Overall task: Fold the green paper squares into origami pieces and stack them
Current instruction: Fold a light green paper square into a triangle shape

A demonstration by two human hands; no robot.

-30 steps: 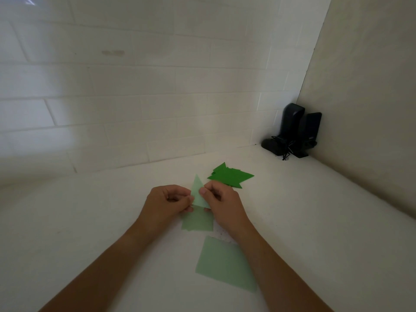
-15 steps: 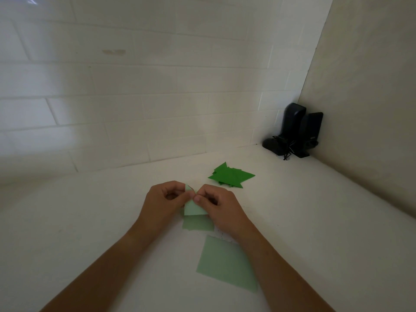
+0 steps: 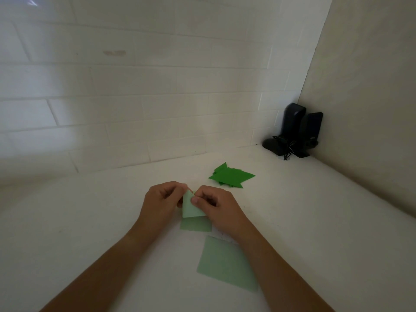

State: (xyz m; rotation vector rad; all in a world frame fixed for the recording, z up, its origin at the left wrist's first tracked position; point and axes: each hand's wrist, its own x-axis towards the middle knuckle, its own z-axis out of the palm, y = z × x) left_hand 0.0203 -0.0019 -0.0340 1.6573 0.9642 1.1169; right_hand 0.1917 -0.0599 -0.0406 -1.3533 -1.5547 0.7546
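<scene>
Two bare arms reach up from the bottom of the head view and meet in the middle of the white table [image 3: 90,221]. The left hand [image 3: 161,200] has its back turned up and its fingers curled in. The right hand [image 3: 216,206] is posed the same way, just beside it. Both hands pinch one small pale green folded paper piece [image 3: 191,208] between thumb and fingers, near its top point. The right thumb [image 3: 195,201] lies flat on the front of it. The piece looks like a triangle with its point up, held a little above the table.

Right under that piece, a second pale green folded paper [image 3: 195,225] lies flat on the table. Nearer to the person than that, a flat pale green paper square [image 3: 227,264] lies partly under the right forearm. Beyond the held piece and a bit to the right sits a pile of dark green folded paper triangles [image 3: 230,176]. Far beyond the pile, in the corner of the white brick wall [image 3: 157,97], stand two black speakers [image 3: 297,129] with a tangled cord.
</scene>
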